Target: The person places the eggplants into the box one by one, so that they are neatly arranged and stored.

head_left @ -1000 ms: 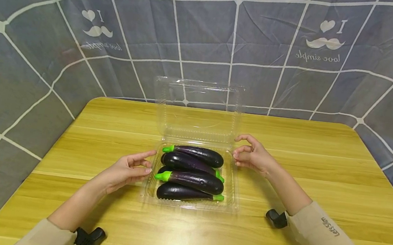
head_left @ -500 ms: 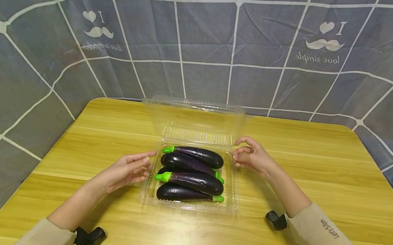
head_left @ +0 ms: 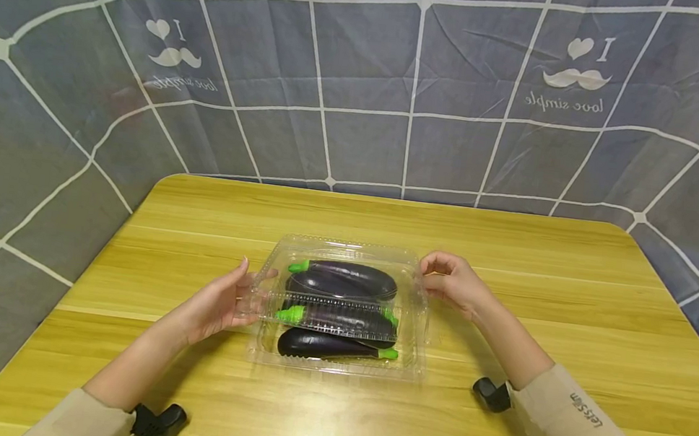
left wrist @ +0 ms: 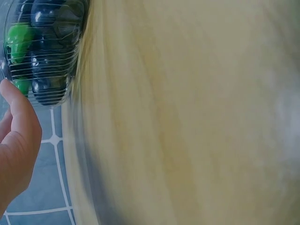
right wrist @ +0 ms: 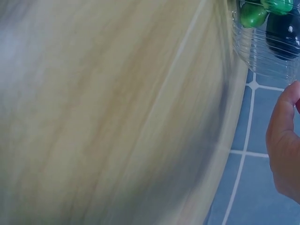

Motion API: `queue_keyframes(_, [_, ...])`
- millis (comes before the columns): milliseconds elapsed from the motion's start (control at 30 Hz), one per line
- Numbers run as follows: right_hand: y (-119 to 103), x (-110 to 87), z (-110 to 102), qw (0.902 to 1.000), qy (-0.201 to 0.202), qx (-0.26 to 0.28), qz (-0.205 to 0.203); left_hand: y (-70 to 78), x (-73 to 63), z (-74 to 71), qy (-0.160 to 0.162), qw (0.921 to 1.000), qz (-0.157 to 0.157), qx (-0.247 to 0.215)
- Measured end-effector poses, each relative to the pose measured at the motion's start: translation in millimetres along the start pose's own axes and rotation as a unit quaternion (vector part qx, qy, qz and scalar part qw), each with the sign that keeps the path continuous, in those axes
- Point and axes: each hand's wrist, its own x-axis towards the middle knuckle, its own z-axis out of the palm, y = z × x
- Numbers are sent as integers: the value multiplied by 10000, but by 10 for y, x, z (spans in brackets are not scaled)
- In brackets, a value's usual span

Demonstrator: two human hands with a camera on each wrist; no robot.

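Note:
A clear plastic clamshell box holds several dark purple eggplants with bright green stems. Its hinged lid leans forward over them, its front edge raised short of the box's front rim. At the box's left side is my left hand, fingers extended and partly seen through the lid's edge; contact is hard to tell. My right hand is by the rear right corner, fingers loosely bent beside the plastic. In the left wrist view, eggplants show through the ribbed wall above my thumb.
The box stands on a yellow wood-grain table. Behind it hangs a grey cloth with white lines. A black wrist device sits by the left cuff, another black device by the right.
The lid has swung from upright down and forward over the eggplants. My left fingers have spread and shifted slightly at the lid's left edge. My right hand has barely moved, its fingers bending slightly more.

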Motion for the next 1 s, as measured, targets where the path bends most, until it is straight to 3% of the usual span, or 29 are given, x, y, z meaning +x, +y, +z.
queue_keyframes(233, [-9,-15,-5,9999,-96,63,23,3,-19,26,229,9996,106,-115])
queue_keyframes(467, [-3,-28,-13,9999,-149,8,-11,-21,-10,6,117,9997,188,-92])
queue_keyframes(700, [20,-53,1,10000,-3,43,-31,-34,-9,2,351,9992,111,-140])
queue_keyframes(1000, [10,-101,-33,9998,-17,193,41,-19,-16,-4,405,9989,191,-95])
